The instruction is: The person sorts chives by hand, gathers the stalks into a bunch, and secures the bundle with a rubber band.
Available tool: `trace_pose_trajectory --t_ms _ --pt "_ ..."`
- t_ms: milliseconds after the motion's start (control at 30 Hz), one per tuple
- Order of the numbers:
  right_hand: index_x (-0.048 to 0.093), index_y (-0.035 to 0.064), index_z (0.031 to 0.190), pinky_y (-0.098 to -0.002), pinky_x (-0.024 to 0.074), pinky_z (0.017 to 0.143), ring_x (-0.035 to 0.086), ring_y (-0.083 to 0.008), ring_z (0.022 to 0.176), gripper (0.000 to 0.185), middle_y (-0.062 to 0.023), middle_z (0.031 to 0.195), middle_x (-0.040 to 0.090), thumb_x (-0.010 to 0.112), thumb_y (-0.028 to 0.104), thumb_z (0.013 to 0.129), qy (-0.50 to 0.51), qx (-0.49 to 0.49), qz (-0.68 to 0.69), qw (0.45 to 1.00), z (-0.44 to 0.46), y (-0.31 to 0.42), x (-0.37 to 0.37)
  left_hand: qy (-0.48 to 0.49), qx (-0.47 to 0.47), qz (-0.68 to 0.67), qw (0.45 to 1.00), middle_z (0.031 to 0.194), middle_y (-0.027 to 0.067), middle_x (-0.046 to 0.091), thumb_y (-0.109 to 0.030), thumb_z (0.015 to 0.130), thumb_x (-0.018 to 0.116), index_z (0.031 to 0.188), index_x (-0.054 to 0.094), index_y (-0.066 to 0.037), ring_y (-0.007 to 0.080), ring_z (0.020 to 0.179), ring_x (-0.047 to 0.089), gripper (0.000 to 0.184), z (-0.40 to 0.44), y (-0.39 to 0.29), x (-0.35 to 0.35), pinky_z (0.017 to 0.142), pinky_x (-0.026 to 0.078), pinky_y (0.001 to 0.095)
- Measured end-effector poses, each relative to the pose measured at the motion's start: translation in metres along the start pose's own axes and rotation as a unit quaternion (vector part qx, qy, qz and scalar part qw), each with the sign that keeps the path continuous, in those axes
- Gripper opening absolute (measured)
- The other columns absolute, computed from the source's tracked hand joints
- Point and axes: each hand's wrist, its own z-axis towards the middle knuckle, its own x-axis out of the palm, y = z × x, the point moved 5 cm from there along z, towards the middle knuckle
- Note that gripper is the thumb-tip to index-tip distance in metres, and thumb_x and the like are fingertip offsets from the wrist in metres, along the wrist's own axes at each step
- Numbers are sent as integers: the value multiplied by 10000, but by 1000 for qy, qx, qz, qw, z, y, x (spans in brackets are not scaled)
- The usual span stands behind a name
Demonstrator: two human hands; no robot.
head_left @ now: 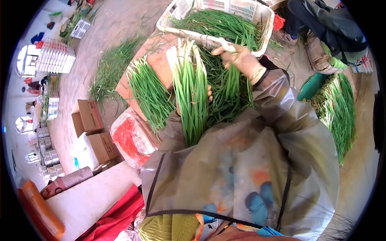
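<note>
An upright bunch of chives (192,90), white stem ends at the top, rests in my left hand (210,93). Only a few fingertips show at its right side, wrapped round it; the rest of that hand is hidden. My right hand (243,62), in a pale glove, is closed on a smaller clump of chives (233,82), whose white ends stick out past the fingers. Beside the left-hand bunch, another bunch of chives (149,94) lies on a reddish board (159,66). Loose dark green leaves lie beneath my right hand.
A white plastic basket (263,30) of chives stands beyond my hands. Red ties (126,134) lie on a block at the left, near cardboard boxes (86,116). More chives (341,112) are piled at the right. Part of another person (333,24) shows at upper right.
</note>
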Motion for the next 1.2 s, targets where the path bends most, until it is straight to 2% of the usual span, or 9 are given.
trace_pose_trajectory --t_ms 33,200,333,467,533,633,667,767,1200 --pt "562 -16 1042 -205 434 541 510 -91 583 361 -36 784 608 617 255 810 16 47 -48 998 -3 0 16 128 -45 -56 989 1236 232 443 -376 890 408 1290 340 29 317 1077 494 573 8 2 0 955 401 409" --pt "592 8 1027 -236 401 531 490 -96 583 385 -38 724 574 708 240 742 19 82 -73 994 2 -14 30 112 -64 30 991 1315 182 376 -445 854 473 1321 314 -44 291 1164 432 636 17 7 -38 955 392 427" --pt "577 22 1060 -323 451 732 587 -233 787 441 -132 870 630 662 334 759 -2 13 -292 956 4 -28 16 -60 62 118 989 1201 93 484 -383 864 508 1272 393 -145 233 1091 488 487 -17 -10 -8 902 429 369" --pt "572 -7 1020 -383 453 730 564 -356 845 431 -217 908 595 603 348 777 42 -36 -461 886 -4 -16 40 33 9 159 987 1100 117 562 -323 693 699 1161 480 -13 210 902 586 602 -16 2 -21 733 508 296" --pt "561 -28 1035 -352 472 698 599 -314 826 351 -193 883 619 592 223 791 97 -50 -484 868 5 -23 41 9 -72 235 969 1209 125 477 -369 707 699 1229 394 -20 193 960 550 698 -16 7 -39 829 472 321" --pt "551 -32 1060 -251 472 582 597 -158 699 231 -71 822 629 527 33 840 204 85 -21 975 8 -43 34 50 -24 169 984 990 46 529 -307 721 691 1212 414 -20 131 783 541 632 -11 10 -28 670 445 245" --pt "602 21 995 -218 372 483 443 -45 524 290 9 647 532 665 218 792 175 121 -45 976 0 -39 22 110 2 118 987 913 23 523 -276 738 679 1211 417 -22 114 734 517 598 -11 9 -21 616 417 230" --pt "606 28 906 -216 348 453 443 -55 501 264 -28 699 599 689 235 766 180 179 65 965 -9 -26 12 130 -21 52 990 909 12 498 -208 728 665 1236 407 -58 130 706 478 590 -11 16 -45 616 400 255" --pt "588 20 1056 -181 355 511 416 -35 572 315 59 715 549 628 183 789 13 25 -120 992 10 -39 -3 128 6 -20 992 941 33 507 -200 753 669 1272 384 -88 162 790 499 603 -13 0 -41 708 433 318"
